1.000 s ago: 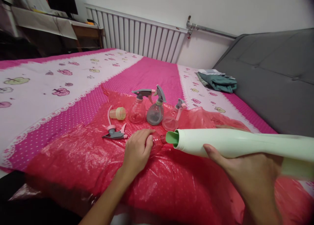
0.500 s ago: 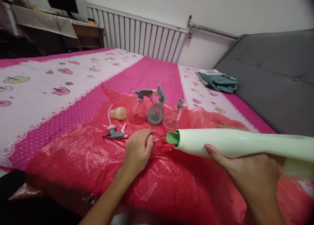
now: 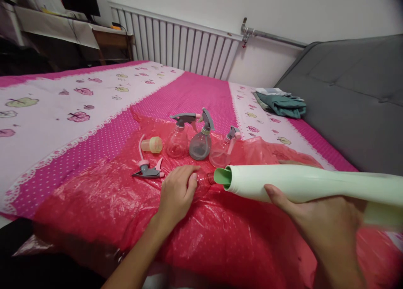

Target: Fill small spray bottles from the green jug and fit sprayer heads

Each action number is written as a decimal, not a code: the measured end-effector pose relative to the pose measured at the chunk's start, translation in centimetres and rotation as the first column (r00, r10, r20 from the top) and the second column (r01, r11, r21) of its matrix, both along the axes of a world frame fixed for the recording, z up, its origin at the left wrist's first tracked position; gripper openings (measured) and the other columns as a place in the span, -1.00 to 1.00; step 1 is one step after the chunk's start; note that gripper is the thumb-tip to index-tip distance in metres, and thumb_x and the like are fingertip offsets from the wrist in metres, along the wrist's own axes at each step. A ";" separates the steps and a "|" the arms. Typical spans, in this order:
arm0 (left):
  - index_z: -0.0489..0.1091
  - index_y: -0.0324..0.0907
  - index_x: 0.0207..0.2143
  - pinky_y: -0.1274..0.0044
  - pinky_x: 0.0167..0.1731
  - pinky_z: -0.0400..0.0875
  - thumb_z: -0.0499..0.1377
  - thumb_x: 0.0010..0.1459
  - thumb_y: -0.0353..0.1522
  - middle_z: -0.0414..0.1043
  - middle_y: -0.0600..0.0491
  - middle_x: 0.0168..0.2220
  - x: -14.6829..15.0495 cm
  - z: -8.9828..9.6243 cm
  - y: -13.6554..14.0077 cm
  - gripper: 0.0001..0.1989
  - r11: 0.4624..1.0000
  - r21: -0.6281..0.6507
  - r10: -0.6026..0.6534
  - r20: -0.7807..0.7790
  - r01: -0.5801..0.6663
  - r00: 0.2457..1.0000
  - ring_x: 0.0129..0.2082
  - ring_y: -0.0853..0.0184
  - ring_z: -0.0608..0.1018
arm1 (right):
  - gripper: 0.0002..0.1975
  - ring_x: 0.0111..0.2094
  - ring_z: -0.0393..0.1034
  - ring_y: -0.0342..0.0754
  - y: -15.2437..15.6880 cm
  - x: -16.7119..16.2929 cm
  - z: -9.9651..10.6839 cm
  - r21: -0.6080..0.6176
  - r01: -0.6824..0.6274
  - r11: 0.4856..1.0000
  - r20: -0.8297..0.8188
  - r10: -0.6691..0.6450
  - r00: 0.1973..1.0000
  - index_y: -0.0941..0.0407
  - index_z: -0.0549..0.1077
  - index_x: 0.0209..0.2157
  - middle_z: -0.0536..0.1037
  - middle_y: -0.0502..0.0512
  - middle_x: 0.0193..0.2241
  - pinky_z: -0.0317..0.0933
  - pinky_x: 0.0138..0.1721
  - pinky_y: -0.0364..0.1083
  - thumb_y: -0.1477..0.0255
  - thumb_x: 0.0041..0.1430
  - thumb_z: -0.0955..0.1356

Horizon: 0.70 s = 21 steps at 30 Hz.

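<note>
My left hand (image 3: pixel 178 190) is closed around a clear bottle (image 3: pixel 203 186), tilted so that its open neck points right; the hand covers much of its body. From below, my right hand (image 3: pixel 324 222) grips a long pale green container (image 3: pixel 283 182), held nearly level and running out of view on the right. Its green pouring lip (image 3: pixel 222 176) meets the bottle's mouth; whether it goes inside I cannot tell. Left of my left hand lies a loose grey and pink spray head (image 3: pixel 147 170) with its tube. No liquid shows at the lip.
Behind my hands stand a pink spray bottle (image 3: pixel 176 143), a grey one (image 3: pixel 200 146) and another clear one (image 3: pixel 220 152). A small yellowish capped bottle (image 3: pixel 152 145) lies beside them. Red plastic sheeting (image 3: pixel 103 205) covers this part of the bed. Folded clothes (image 3: pixel 281 103) rest near the grey headboard (image 3: pixel 355 91).
</note>
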<state>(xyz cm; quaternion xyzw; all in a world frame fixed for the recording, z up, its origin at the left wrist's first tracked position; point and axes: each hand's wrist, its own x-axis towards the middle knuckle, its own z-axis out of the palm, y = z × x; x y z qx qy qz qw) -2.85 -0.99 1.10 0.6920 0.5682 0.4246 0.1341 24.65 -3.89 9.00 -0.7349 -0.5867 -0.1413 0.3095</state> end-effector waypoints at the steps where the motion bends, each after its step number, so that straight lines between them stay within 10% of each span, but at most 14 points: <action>1: 0.58 -0.14 -0.03 0.23 -0.01 0.51 -0.09 0.49 -0.24 0.72 -0.07 -0.02 0.0 0.0 0.0 -0.56 1.000 0.001 0.001 -0.001 -0.001 1.000 -0.02 0.05 0.71 | 0.08 0.01 0.55 0.65 0.0 -0.1 0.2 0.007 0.003 1.000 -0.004 -0.003 1.000 0.11 0.66 0.10 0.71 0.40 -0.19 0.28 0.10 0.53 -0.49 -0.04 0.24; 21: 0.57 -0.14 -0.03 0.24 -0.01 0.51 -0.09 0.48 -0.24 0.72 -0.07 -0.05 0.0 0.2 -0.1 -0.56 1.000 -0.012 0.003 0.011 -0.003 1.000 -0.03 0.07 0.70 | -0.10 -0.01 0.56 0.54 -0.2 -0.4 0.5 0.021 -0.016 1.000 0.043 0.015 0.999 0.01 0.64 0.08 0.72 0.28 -0.19 0.29 0.10 0.41 -0.40 0.04 0.30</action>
